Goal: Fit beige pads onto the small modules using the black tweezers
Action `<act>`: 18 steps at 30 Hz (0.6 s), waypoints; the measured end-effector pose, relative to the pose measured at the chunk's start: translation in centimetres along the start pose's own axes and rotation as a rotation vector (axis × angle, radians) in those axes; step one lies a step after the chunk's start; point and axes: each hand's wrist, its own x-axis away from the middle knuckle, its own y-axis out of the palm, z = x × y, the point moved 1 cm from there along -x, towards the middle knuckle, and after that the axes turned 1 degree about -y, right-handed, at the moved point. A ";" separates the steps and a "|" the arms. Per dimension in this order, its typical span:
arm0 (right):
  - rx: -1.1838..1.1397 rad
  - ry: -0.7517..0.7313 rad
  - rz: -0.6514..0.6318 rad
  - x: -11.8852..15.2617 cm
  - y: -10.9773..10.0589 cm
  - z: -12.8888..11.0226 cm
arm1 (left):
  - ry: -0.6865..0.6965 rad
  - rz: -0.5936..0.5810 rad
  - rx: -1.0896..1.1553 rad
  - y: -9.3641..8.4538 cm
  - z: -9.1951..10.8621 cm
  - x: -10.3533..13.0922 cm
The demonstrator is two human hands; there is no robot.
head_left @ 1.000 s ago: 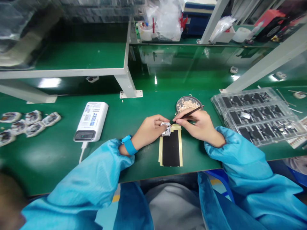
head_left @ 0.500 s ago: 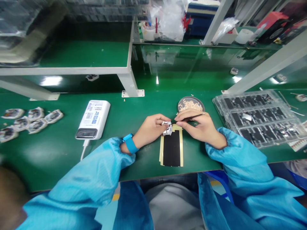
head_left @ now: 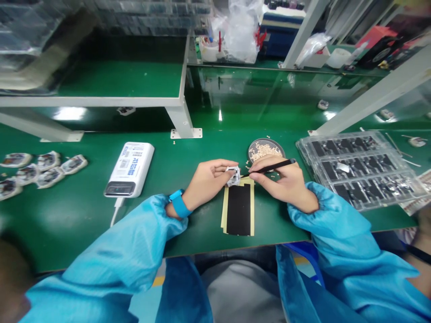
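Observation:
My left hand pinches a small white plastic housing with dark parts inside, thumb on its near side. From the right, my right hand grips slim black tweezers like a pen. Their tip points at the right side of the housing; whether it touches cannot be made out. Just below the hands a black sheet on yellow backing lies on the green table. Behind my right hand stands a round dish of small beige pieces, a few of them spilled beside it.
A white power bank with a cable lies to the left. Several white housings are grouped at far left. Stacked clear trays with black parts lie at right. Shelf legs stand at the back. Another person's arm shows at the right edge.
The tweezers have turned in my right hand, showing their broader side and a higher rear end. The housing is tilted a little differently in my left hand. The view has shifted slightly.

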 end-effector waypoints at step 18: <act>-0.462 0.393 -0.096 -0.5 -0.8 0.8 | -0.120 0.005 0.238 -0.9 0.9 -0.2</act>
